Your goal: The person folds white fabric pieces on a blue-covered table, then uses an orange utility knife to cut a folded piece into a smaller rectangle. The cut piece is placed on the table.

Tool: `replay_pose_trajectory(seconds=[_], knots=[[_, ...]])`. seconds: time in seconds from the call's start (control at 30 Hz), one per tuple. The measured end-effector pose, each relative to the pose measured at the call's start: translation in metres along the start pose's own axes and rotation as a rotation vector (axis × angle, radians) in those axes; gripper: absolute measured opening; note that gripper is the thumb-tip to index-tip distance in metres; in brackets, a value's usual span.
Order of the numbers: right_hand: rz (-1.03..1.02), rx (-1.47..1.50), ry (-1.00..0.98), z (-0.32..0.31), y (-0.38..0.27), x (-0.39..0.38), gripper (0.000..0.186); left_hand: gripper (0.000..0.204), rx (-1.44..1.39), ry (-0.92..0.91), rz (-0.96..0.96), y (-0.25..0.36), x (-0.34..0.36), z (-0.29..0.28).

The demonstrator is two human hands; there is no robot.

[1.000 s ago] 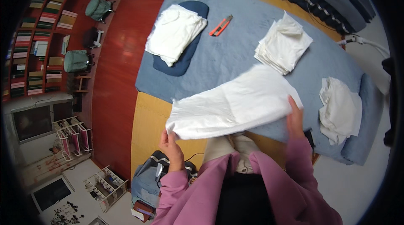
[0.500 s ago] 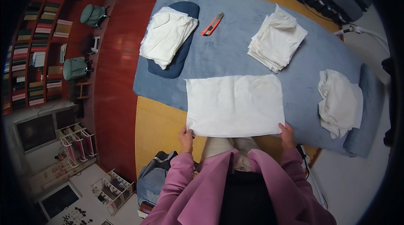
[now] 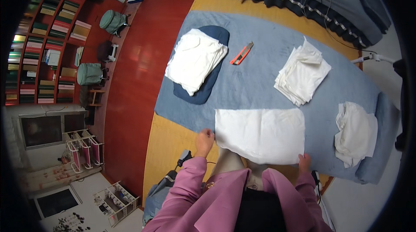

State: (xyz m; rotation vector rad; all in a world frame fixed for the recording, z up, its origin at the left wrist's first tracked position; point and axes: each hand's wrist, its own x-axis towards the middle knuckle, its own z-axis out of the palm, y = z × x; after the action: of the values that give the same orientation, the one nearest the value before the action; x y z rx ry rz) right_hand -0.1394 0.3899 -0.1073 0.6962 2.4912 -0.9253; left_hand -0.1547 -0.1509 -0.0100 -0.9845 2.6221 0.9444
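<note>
A white rectangular cloth (image 3: 261, 134) lies spread over the near edge of the blue-covered bed, its near part reaching over my legs. At its near right corner, my right hand (image 3: 304, 161) pinches the fabric. My left hand (image 3: 205, 142) is just beside the cloth's left edge, fingers curled in and apart from the fabric, with nothing visible in them. Beyond, a stack of white cloths (image 3: 195, 60) rests on a dark blue cushion (image 3: 200, 94). Another white pile (image 3: 302, 71) sits at the far right, and a crumpled white bundle (image 3: 356, 134) lies near the bed's right end.
An orange-red utility knife (image 3: 242, 53) lies on the bed (image 3: 255, 89) between the far piles. Yellow mats (image 3: 173, 145) and a red floor (image 3: 134, 102) are at the left, with bookshelves and stools farther out. A bag (image 3: 161, 193) stands by my left arm.
My left hand has let go of the cloth's near left corner and moved up along its left side. The right hand keeps its corner. The whole view has shifted.
</note>
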Motion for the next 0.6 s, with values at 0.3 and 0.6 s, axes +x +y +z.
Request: replay_pose_trajectory(seconds=[0.3, 0.6], knots=[[0.336, 0.182, 0.354, -0.010, 0.029, -0.015, 0.037, 0.026, 0.408, 0.303, 0.462, 0.067, 0.216, -0.058], [-0.108, 0.354, 0.276, 0.028, -0.173, -0.020, 0.020, 0.027, -0.292, -0.043, 0.004, 0.068, 0.229, -0.130]])
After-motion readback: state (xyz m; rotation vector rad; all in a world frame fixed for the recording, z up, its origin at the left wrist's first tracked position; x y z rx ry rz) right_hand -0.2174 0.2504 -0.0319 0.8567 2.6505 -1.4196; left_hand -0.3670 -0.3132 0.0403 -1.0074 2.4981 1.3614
